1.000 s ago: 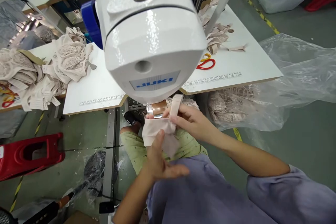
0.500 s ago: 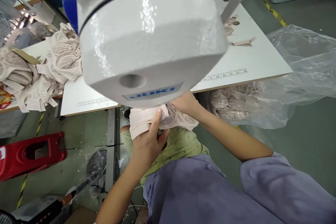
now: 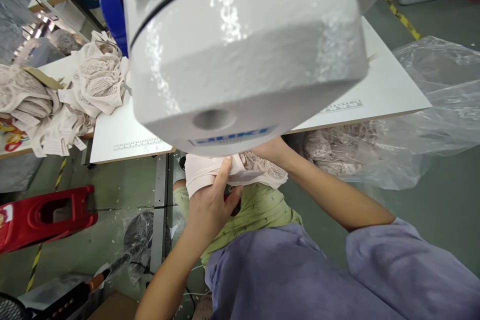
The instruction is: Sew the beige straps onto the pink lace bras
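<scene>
The white JUKI sewing machine head (image 3: 240, 70) fills the upper middle and hides what lies under it. Below its lower edge, a beige lace garment (image 3: 268, 167) with a smooth fabric band hangs over my lap. My left hand (image 3: 212, 200) grips the band, thumb on top and fingers underneath. A pale, flat strip shows on the garment beside that thumb. My right hand (image 3: 272, 150) reaches to the far side of the lace, and its fingers are hidden behind the machine head.
Beige lace garments (image 3: 95, 77) lie heaped on the left. The white table (image 3: 390, 80) has printed rulers along its front edge. A clear plastic bag (image 3: 412, 145) with lace pieces hangs at the right. A red plastic stool (image 3: 80, 215) is on the floor at left, near a metal table leg (image 3: 161, 200).
The view has shifted, so the machine head looks larger and further right. A pale strip now shows on the garment beside my left thumb. My left hand keeps its grip.
</scene>
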The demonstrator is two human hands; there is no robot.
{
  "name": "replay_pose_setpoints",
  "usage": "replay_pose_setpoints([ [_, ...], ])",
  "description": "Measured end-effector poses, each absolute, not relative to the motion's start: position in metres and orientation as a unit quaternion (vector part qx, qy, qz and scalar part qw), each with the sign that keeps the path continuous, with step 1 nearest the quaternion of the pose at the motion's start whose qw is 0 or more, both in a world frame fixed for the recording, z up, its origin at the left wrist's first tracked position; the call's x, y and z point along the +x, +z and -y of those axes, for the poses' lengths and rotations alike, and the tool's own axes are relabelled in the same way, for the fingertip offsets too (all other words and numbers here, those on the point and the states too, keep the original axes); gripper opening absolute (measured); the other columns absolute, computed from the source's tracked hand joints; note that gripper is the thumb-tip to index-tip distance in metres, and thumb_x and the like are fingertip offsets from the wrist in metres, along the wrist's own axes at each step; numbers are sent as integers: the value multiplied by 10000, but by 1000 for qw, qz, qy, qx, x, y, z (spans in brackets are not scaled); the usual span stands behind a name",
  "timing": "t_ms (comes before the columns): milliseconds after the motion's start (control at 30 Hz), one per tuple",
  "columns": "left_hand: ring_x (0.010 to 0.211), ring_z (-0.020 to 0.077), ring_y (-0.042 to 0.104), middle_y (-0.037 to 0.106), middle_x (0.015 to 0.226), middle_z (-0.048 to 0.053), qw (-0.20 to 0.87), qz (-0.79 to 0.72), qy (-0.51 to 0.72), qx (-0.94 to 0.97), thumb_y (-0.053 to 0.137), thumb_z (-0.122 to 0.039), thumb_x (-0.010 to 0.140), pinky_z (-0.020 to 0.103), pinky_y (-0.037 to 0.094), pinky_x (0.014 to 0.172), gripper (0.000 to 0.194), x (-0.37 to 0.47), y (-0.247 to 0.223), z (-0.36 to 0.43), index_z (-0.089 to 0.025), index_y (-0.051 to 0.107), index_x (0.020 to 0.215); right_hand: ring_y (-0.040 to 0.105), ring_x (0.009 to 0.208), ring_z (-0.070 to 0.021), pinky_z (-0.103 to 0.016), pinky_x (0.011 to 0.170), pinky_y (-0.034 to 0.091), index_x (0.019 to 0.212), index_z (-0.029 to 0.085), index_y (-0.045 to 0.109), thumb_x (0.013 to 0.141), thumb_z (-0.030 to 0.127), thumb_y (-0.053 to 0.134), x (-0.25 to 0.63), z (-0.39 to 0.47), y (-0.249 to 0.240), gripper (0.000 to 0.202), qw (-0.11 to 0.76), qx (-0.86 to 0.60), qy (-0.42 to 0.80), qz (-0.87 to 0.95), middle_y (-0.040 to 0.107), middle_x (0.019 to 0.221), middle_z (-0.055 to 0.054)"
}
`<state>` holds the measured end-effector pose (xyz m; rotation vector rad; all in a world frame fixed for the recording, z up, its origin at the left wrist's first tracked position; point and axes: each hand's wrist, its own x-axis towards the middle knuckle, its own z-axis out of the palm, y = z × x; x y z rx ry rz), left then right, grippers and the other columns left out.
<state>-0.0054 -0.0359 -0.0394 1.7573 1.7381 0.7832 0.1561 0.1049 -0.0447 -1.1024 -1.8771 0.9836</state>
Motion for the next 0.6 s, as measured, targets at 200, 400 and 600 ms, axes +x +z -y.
replay_pose_setpoints([
  [200, 1011, 332, 649, 725, 870, 106, 271, -630, 295, 665, 724, -375, 846, 328, 513, 799, 630, -7, -41, 35, -270, 562, 1446, 563, 872, -228, -419, 856, 515, 830, 224, 584, 896, 347, 505, 157, -108, -48, 161, 385, -405, 386, 734, 622, 947, -53],
  [400, 999, 322, 654, 725, 889, 119, 263, -635, 252, 681, 683, -376, 878, 332, 501, 841, 624, -6, -39, 35, -258, 529, 1471, 574, 886, -237, -418, 839, 508, 855, 223, 600, 913, 353, 505, 158, -110, -48, 172, 390, -399, 378, 739, 622, 951, -52],
  [600, 926, 296, 672, 729, 914, 129, 206, -635, 215, 713, 653, -399, 902, 303, 503, 756, 617, -7, -38, 34, -215, 514, 1474, 569, 867, -216, -359, 785, 497, 796, 214, 579, 896, 249, 514, 155, -111, -50, 124, 404, -390, 377, 737, 600, 898, -43],
])
